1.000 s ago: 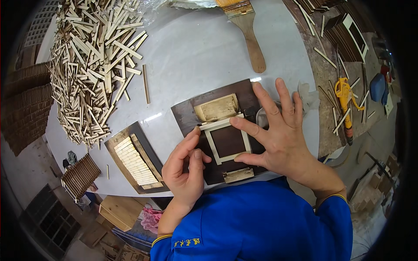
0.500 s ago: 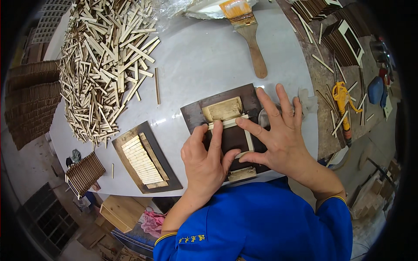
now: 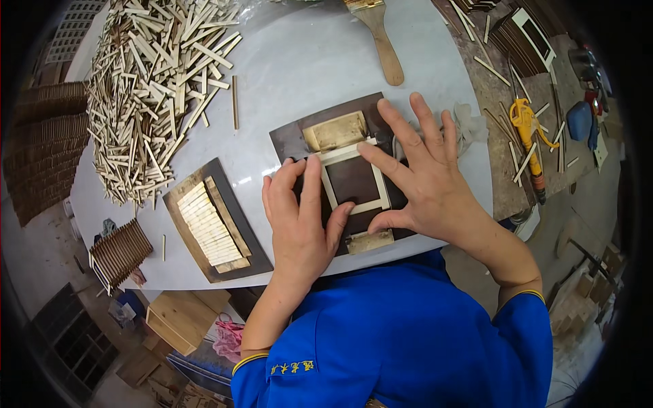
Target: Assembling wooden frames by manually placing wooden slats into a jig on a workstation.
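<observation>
A small rectangular frame of pale wooden strips (image 3: 369, 205) lies on a dark board jig (image 3: 289, 136). Wooden blocks are fixed to this board, one block (image 3: 335, 130) above the frame and a smaller one (image 3: 371, 241) below it. My left hand (image 3: 297, 228) is closed on the frame's left side, its index finger at the upper corner and its thumb at the lower one. My right hand (image 3: 435, 187) is spread open, its index fingertip touching the top strip. Its thumb points toward the frame's lower right corner.
A big heap of thin wooden strips (image 3: 146, 88) covers the table's left. Nearer stands a second board (image 3: 262, 251) with a row of pale strips. A brush (image 3: 384, 54) lies beyond the jig. At right are a yellow glue gun (image 3: 524, 126) and stacked dark frames (image 3: 520, 44).
My view has shifted, so the table items sit higher in it. My left thumb and right thumb have moved apart, uncovering the frame's lower side. The right index finger stays on the top strip.
</observation>
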{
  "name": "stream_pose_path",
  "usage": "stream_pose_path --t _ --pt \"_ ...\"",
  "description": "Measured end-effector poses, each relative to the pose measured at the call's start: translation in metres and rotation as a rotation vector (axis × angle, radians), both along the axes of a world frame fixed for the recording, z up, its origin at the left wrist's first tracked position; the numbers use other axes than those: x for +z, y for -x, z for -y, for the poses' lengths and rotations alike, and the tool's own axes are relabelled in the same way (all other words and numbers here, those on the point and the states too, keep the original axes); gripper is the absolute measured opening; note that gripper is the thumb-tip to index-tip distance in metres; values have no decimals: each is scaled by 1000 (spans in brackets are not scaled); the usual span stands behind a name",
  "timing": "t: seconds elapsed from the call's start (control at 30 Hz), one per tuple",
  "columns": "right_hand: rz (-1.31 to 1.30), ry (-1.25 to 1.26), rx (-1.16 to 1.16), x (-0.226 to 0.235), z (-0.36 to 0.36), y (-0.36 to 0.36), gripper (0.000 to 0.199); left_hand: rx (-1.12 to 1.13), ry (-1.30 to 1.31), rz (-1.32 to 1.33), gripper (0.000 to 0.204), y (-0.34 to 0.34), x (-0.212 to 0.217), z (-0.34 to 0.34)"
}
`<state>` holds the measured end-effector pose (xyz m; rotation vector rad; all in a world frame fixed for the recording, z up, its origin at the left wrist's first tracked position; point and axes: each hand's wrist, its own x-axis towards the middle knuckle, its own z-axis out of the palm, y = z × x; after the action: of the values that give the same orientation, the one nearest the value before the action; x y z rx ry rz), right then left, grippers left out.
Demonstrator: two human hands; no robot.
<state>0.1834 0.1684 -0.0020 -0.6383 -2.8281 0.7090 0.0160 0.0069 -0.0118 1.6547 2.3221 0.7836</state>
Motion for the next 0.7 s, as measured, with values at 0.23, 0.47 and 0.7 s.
stream_pose_path --t 0.23,0.47,0.7 --pt "-140 -20 106 -8 13 -27 63 -63 -74 40 50 -12 2 33" --pt "-200 -75 170 -8 25 -29 43 -128 -152 36 41 -9 -4 46" --pt "-222 -30 160 8 44 -14 37 196 -372 117 41 11 -3 77"
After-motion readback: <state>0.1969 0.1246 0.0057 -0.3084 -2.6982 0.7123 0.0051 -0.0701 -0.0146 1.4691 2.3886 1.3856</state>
